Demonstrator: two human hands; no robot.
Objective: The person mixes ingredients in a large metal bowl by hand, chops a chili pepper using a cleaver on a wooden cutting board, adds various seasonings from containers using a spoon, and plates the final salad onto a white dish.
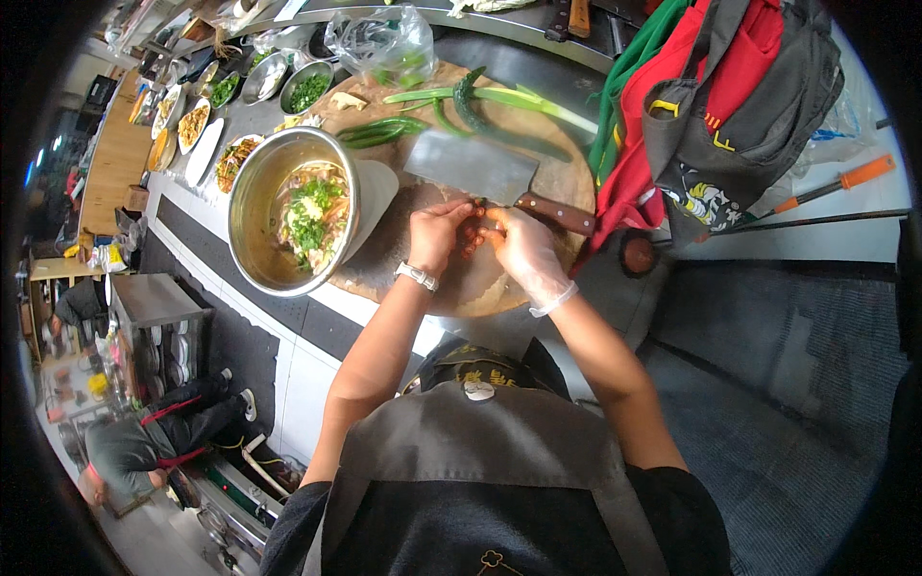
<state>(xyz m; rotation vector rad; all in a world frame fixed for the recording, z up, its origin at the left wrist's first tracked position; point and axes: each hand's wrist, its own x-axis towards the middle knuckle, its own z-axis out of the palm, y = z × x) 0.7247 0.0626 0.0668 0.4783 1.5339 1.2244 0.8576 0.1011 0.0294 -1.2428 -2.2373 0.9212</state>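
Note:
Over a round wooden chopping board (461, 288), my left hand (437, 234), bare with a white band at the wrist, pinches a small dark red piece of food (478, 209) with its fingertips. My right hand (524, 241), in a clear plastic glove, meets it there with its fingertips on the same piece. Several small reddish pieces (471, 241) lie between the hands on the board. Just beyond lies a cleaver (472, 165) with a brown wooden handle. A steel bowl (241, 209) left of my hands holds sliced food with chopped greens (313, 212).
Green peppers (382, 132), a cucumber (511, 137), a scallion (518, 97), ginger (348, 101) and a plastic bag (385, 43) lie at the board's far side. Several dishes stand at the upper left. Aprons (727, 108) hang at the right. Another person (137, 450) is at the lower left.

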